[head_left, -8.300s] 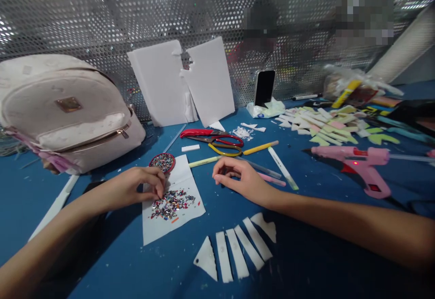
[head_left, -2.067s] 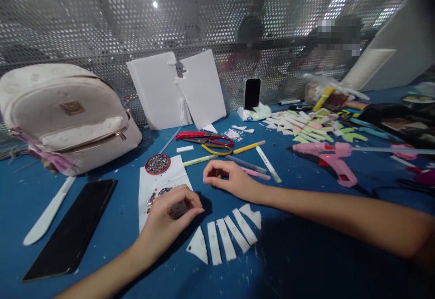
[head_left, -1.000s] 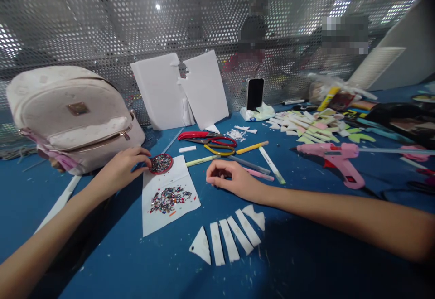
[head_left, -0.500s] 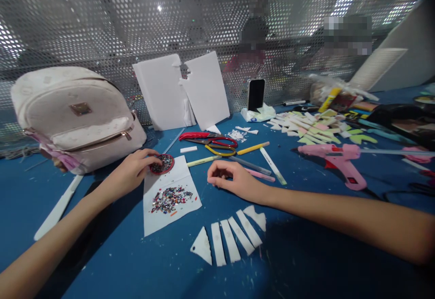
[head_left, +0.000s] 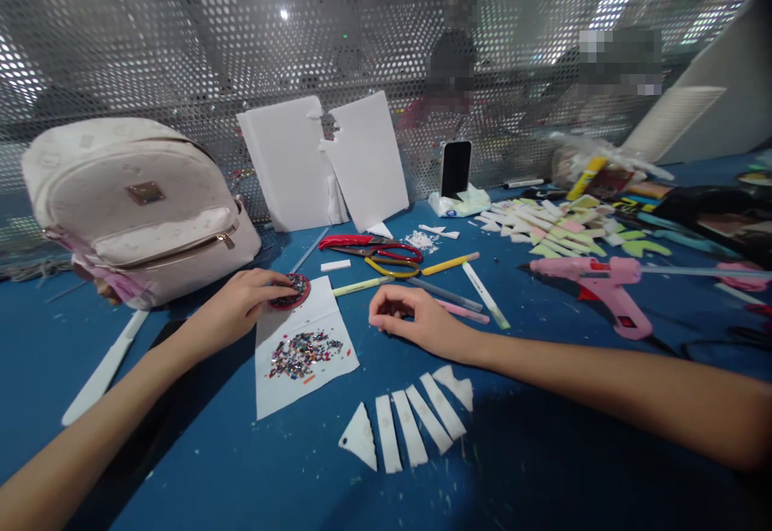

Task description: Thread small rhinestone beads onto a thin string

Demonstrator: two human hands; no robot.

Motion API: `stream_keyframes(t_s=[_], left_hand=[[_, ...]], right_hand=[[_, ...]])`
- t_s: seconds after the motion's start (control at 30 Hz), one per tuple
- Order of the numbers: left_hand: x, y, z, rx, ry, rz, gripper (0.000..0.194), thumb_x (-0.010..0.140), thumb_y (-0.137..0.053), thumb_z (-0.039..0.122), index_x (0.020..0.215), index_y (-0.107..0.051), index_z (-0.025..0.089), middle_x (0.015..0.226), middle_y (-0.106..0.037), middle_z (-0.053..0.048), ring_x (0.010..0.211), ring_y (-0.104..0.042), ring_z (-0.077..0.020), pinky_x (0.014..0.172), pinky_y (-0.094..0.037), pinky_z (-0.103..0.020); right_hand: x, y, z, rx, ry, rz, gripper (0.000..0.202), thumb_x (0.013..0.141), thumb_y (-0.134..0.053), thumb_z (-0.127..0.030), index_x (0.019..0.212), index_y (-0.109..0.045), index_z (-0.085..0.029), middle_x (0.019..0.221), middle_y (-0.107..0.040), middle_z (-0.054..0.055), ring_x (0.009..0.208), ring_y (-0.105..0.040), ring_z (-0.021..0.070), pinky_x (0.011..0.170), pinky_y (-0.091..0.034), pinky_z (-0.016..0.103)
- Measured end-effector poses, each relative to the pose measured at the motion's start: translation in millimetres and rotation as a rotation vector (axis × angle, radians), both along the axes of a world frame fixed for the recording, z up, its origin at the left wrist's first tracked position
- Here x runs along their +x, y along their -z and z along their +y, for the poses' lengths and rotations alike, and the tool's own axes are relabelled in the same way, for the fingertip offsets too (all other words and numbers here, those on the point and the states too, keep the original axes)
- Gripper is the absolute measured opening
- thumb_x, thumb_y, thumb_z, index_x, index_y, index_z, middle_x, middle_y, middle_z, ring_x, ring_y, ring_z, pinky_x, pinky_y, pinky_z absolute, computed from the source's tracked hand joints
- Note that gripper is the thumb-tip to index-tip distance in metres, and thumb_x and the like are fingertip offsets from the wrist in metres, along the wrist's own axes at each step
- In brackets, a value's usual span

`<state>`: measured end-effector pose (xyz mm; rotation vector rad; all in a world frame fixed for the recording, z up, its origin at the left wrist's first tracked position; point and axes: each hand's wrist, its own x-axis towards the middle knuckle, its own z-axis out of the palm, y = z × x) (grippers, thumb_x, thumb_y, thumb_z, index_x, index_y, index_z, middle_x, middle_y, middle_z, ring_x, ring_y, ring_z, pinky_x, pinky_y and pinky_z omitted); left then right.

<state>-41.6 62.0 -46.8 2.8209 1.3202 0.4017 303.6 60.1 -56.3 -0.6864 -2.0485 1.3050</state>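
Observation:
My left hand [head_left: 247, 303] reaches over a small round red dish [head_left: 300, 298] of dark glittery bits, its fingers stretched out and touching the contents. Under and below the dish lies a white paper sheet [head_left: 334, 318] bearing a spread of multicoloured bits [head_left: 303, 356]. My right hand [head_left: 416, 318] rests on the blue table with its fingers curled; whether anything small is inside them is hidden. In front of it lie white foam pieces in a row: a pointed head-like piece [head_left: 360, 438], several strips [head_left: 412, 428] and a tail-like piece [head_left: 457, 387].
A white backpack [head_left: 138, 209] stands at left, with a white knife [head_left: 107, 366] before it. Scissors [head_left: 374, 248], markers [head_left: 449, 264], a phone [head_left: 455, 169] and white boards [head_left: 367, 161] are behind my hands. A pink glue gun [head_left: 603, 281] and foam scraps [head_left: 543, 225] lie right.
My left hand's fingers have extended slightly to the right across the dish. My right hand and the foam pieces have stayed in place.

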Motion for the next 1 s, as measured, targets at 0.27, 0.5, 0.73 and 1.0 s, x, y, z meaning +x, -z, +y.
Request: stream_keyframes(t_s=[0.27,0.5,0.73,1.0], left_hand=[[-10.9,-1.0,2.0,0.063,-0.137,0.038,0.05,0.083,-0.039,0.005,0.116,-0.071,0.024,0.122,-0.07,-0.008,0.112,-0.063,-0.0288,0.097,-0.044,-0.048],[1.8,8.5,0.1,0.023,-0.092,-0.043,0.04,0.092,-0.042,0.012,0.122,-0.066,0.022,0.124,-0.069,-0.009,0.111,-0.063,-0.0257,0.098,-0.044,-0.044],[7.7,15.3,3.8,0.023,-0.129,-0.159,0.022,0.094,-0.052,0.022,0.106,-0.07,0.023,0.109,-0.073,-0.008,0.1,-0.066,-0.0244,0.089,-0.048,-0.04],[13.2,15.7,8.9,0.019,-0.143,-0.168,0.019,0.093,-0.053,0.023,0.1,-0.071,0.022,0.104,-0.073,-0.008,0.094,-0.067,-0.024,0.087,-0.05,-0.039]], right_hand=[[-0.3,-0.5,0.3,0.004,-0.008,-0.002,0.016,0.094,-0.062,-0.033,0.088,-0.061,-0.017,0.082,-0.058,0.0,0.07,-0.054,0.0124,0.066,-0.041,0.026],[0.3,0.6,0.6,0.008,-0.003,-0.009,0.017,0.094,-0.062,-0.033,0.088,-0.061,-0.017,0.082,-0.059,0.0,0.07,-0.054,0.0127,0.066,-0.041,0.026],[0.4,0.4,-0.3,-0.003,-0.006,0.009,0.018,0.093,-0.063,-0.034,0.087,-0.061,-0.018,0.079,-0.058,-0.001,0.067,-0.052,0.0117,0.064,-0.04,0.025],[-0.3,-0.8,-1.8,0.005,0.002,-0.001,0.015,0.093,-0.063,-0.032,0.088,-0.061,-0.018,0.079,-0.058,-0.001,0.067,-0.051,0.0115,0.064,-0.041,0.025]])
